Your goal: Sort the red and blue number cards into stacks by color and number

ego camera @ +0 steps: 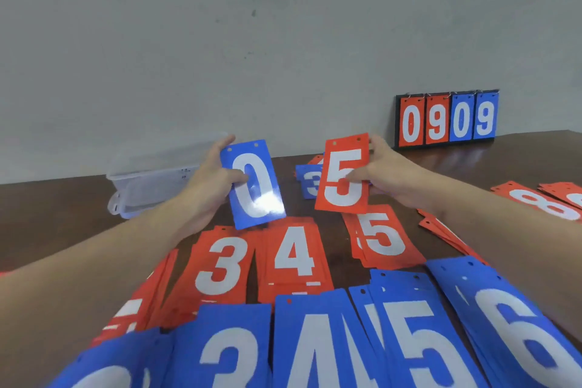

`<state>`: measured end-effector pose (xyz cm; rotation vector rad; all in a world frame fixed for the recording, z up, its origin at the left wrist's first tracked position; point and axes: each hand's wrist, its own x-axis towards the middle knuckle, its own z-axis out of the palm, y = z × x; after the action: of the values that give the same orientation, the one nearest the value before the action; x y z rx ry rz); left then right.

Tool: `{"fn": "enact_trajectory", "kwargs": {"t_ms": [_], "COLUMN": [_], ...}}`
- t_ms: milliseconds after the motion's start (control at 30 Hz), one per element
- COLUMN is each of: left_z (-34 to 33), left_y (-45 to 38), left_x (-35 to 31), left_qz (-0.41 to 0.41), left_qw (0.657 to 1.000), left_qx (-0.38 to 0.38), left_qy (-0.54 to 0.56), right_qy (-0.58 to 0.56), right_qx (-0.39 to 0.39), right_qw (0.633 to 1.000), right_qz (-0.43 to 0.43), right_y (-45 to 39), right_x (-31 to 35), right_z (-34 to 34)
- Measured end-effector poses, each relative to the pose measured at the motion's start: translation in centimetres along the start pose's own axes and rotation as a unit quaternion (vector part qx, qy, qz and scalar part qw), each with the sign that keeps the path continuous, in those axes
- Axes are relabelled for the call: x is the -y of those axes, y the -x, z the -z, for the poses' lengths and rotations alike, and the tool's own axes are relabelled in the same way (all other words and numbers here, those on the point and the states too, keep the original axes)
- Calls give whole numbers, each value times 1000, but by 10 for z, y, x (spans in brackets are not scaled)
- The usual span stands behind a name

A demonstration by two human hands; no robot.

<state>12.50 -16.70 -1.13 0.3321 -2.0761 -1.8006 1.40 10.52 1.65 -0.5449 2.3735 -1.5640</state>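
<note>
Across the lower half of the frame the brown desk [63,208] carries sorted stacks: blue 3, 4, 5 and 6 nearest, red 3 stack [220,264], red 4 stack [294,258] and red 5 stack [382,238] behind them. Upper right, a scoreboard [445,120] reading 0909 leans at the wall; centre left sits a clear plastic box [154,179]. Mid-frame, both cards are held up! The left hand [217,176] pinches the blue 0 card [253,183], thumb on its face, and the right hand [382,173] clasps the red 5 card [343,175] the same way. These look light, thin, stiff and glossy, likely slippery, so an edge pinch with the thumb in front seems safest.
</note>
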Motion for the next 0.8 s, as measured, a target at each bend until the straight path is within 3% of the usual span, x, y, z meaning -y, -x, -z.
{"fn": "enact_trajectory", "kwargs": {"t_ms": [167, 467, 800], "left_z": [59, 169, 263], "left_y": [51, 150, 260], "left_x": [-9, -12, -11], "left_qz": [42, 98, 170], "left_qw": [997, 991, 972], "left_qx": [-49, -73, -74], "left_qy": [33, -46, -142], "right_qy": [-45, -54, -49], "right_qx": [22, 74, 205], "right_qw": [999, 995, 977], "right_qz": [12, 31, 38], "right_y": [27, 61, 102], "right_x": [20, 54, 88], "right_z": [-45, -138, -223]}}
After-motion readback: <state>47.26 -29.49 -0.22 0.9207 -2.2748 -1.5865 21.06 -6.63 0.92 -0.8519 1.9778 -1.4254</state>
